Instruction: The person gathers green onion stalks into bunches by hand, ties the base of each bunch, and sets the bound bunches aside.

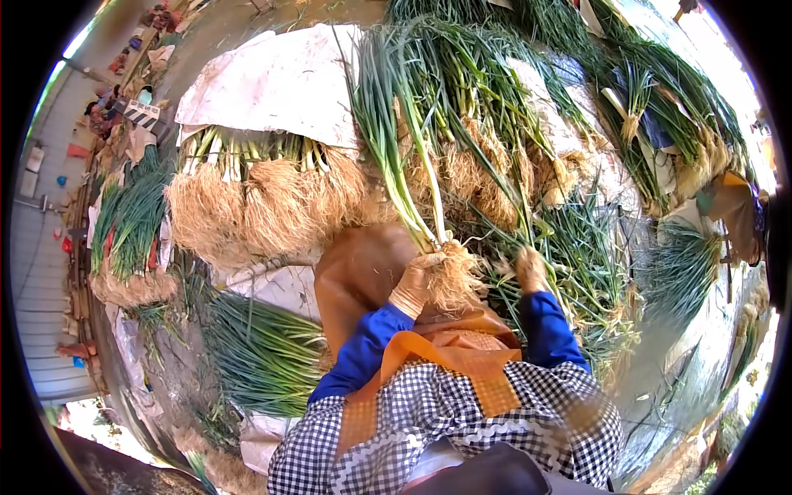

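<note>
My left hand (pixel 412 283) is closed round the lower end of a few green onions (pixel 403 191). Their tangled tan roots (pixel 456 276) hang out beside my fingers, and the long green leaves stretch away from me. To the right, my right hand (pixel 530 269) is closed above a heap of loose green leaves (pixel 584 264). Leaf strands run close to its fingers, but what it grips is hidden. An orange-brown apron (pixel 363 268) covers my lap under the left hand.
Ahead lie rooted onion bundles (pixel 276 202), partly under a pale sack (pixel 276 82). More bundles lie left (pixel 128 223) and upper right (pixel 685 107). A green pile (pixel 260 355) rests by my left side. Other people sit at far left (pixel 103 115); someone is at the right edge (pixel 738 216).
</note>
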`<state>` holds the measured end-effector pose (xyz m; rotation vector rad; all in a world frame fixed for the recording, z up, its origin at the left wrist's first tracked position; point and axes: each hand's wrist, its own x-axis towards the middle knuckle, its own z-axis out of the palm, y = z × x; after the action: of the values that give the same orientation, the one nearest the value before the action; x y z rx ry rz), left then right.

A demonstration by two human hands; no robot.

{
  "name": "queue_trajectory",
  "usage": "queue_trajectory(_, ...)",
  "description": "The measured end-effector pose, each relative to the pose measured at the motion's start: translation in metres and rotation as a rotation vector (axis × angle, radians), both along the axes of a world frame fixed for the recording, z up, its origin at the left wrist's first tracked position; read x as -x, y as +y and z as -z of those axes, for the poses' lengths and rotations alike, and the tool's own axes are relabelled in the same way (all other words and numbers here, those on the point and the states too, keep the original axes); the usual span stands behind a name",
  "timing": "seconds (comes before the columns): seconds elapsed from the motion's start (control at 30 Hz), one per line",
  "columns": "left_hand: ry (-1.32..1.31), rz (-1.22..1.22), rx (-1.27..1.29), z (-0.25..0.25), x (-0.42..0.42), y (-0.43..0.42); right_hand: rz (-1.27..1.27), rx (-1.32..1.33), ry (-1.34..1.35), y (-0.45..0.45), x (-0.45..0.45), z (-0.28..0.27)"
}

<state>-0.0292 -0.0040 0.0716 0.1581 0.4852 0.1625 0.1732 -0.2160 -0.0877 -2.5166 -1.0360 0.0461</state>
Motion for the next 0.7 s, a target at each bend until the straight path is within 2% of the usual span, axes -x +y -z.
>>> queue_trajectory(0.03,0.0,-0.021,-0.011,-0.001,0.002,0.002,-0.073,0.722,0.306,0.002,0.002,-0.108)
queue_trajectory(0.1,0.016,-0.032,-0.016,0.001,0.001,0.0,0.223,0.748,0.399,-0.012,-0.002,-0.121)
queue_trajectory(0.17,0.047,-0.027,-0.013,0.013,0.002,-0.006,0.029,0.296,0.158,0.004,-0.009,-0.096)
queue_trajectory(0.23,0.078,-0.067,-0.012,0.036,0.002,-0.01,-0.064,-0.275,0.964,0.077,0.017,-0.153)
queue_trajectory(0.27,-0.03,-0.073,-0.038,0.036,0.002,-0.011,-0.324,-0.367,1.162,0.098,0.018,-0.15)
queue_trajectory(0.3,-0.032,-0.082,-0.048,0.03,0.004,-0.01,-0.602,-0.454,1.346,0.116,0.019,-0.143)
queue_trajectory(0.33,-0.176,-0.057,0.049,0.021,0.006,-0.009,-0.605,-0.479,1.491,0.132,0.025,-0.13)
queue_trajectory(0.37,-0.32,-0.033,0.144,0.011,0.009,-0.007,-0.63,-0.524,1.513,0.142,0.035,-0.143)
queue_trajectory(0.43,-0.277,-0.09,0.128,-0.004,0.019,-0.005,-0.684,-0.612,1.558,0.162,0.056,-0.173)
queue_trajectory(0.5,-0.09,-0.089,0.058,-0.01,0.029,-0.002,-0.628,-0.487,1.857,0.171,0.055,-0.164)
queue_trajectory(0.53,0.053,-0.154,-0.029,-0.007,0.031,-0.003,-0.543,-0.299,1.647,0.17,0.049,-0.16)
queue_trajectory(0.57,0.061,-0.165,-0.026,-0.002,0.036,-0.001,-0.655,-0.57,1.59,0.172,0.057,-0.167)
queue_trajectory(0.63,0.044,-0.065,-0.011,0.007,0.043,0.006,-0.493,-0.347,1.401,0.171,0.057,-0.157)
queue_trajectory(0.67,0.129,-0.086,-0.102,0.003,0.039,0.004,-0.458,-0.502,1.213,0.171,0.066,-0.149)
queue_trajectory(0.7,0.127,-0.087,-0.098,0.01,0.036,0.002,-0.426,-0.509,0.919,0.167,0.072,-0.148)
